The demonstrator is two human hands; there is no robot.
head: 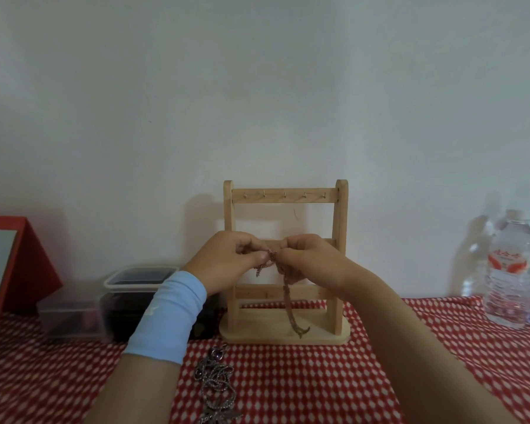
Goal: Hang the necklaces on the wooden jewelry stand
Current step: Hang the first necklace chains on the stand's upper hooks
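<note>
Mid-frame, the left hand (230,264) and right hand (311,261) both pinch a reddish chain necklace (285,289) before the wooden stand (341,255).

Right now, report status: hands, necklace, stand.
Left hand and right hand both pinch the brown necklace, tail dangling to the stand base. Hooks bare, nothing hung. Silver chains lie on the tablecloth; no obstruction seen.

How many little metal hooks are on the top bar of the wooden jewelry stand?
5 hooks along the top bar: leftmost hook, second, middle, fourth, rightmost. None there looks hidden.
</note>
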